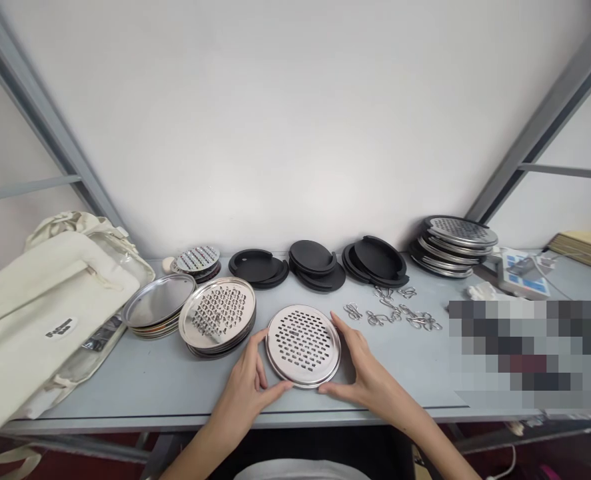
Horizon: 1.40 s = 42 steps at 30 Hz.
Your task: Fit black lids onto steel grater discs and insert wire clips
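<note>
A round metal grater plate (304, 341) with rows of slots lies near the table's front edge, with another metal rim showing under it. My left hand (246, 381) grips its left edge between thumb and fingers. On the opposite edge, my right hand (364, 368) holds it the same way. Just left of my left hand stands a stack of round grater plates (218, 315) with raised teeth. Beyond that is a stack topped by a plain metal disc (159, 300). Bent metal wire clips (375, 317) lie scattered to the right, beyond my right hand.
Black round holders (258, 267) sit in several piles along the wall. Small patterned discs (198, 259) are at the back left, and a pile of holders with grater plates (455, 243) at the back right. A cream bag (30, 320) covers the left side. A blurred patch hides the right.
</note>
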Available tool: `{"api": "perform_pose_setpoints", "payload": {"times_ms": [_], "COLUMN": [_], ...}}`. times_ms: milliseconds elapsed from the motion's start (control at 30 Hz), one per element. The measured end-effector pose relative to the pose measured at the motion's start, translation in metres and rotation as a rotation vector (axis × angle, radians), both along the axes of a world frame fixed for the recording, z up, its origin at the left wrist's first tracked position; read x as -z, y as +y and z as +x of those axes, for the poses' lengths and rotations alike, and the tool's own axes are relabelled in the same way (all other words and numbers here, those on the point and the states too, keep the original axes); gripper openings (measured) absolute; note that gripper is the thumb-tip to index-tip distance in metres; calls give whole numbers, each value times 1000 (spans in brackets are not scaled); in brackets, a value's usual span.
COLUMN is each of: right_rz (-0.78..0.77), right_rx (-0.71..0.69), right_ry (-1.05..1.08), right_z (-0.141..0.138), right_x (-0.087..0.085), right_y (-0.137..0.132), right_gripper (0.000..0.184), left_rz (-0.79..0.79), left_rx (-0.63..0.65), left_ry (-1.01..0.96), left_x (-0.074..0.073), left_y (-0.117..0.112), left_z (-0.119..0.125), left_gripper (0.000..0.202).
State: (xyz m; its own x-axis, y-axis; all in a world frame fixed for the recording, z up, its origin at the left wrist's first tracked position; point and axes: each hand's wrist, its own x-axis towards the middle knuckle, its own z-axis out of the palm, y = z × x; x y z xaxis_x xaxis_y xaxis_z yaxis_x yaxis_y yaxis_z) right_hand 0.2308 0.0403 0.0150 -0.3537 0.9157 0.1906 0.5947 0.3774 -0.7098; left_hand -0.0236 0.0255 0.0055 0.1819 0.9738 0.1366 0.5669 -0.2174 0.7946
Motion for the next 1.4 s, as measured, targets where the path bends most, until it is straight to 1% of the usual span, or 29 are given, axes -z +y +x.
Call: {"api": "perform_pose_setpoints", "payload": {"times_ms": [100,233,400,533,667,800,933,1000,1100,1167,1400], "right_rz": [12,-7,-6,1,7,-15,-25,-24,-16,-11,6], "right_rx": [-22,-50,-95,-100,-91,-81,-75,-74,-70,-70,-82], "right_ry": [-24,-43,-44,-36,-32,-40,-48,-41,-25,-22,-33], "right_z": [1,4,8,9,9,8,8,8,9,9,11], "right_x": [-2,-3,0,-1,-2,-4,-6,-6,-6,-5,0], "right_y": [-1,-1,-2,-3,-3,-3,-3,-3,-3,-3,-1], "right_gripper": [106,107,101,98,93,86,85,85,85,84,86], "left_rz": [19,53,23,13,7,38,44,48,59,56,43], "left_rx": [6,53,41,48,62,63,66,69,66,62,61], "left_ry": [2,28,41,48,59,43,36,32,26,20,16], "left_x": [-1,-3,-9,-12,-10,-6,-4,-4,-4,-5,-6], "left_y": [-2,-4,-7,-8,-7,-5,-4,-4,-4,-4,-3], "left_z": [-1,-1,2,3,2,1,0,0,0,0,1], "left_gripper": [73,78,79,78,76,77,82,77,58,51,49]}}
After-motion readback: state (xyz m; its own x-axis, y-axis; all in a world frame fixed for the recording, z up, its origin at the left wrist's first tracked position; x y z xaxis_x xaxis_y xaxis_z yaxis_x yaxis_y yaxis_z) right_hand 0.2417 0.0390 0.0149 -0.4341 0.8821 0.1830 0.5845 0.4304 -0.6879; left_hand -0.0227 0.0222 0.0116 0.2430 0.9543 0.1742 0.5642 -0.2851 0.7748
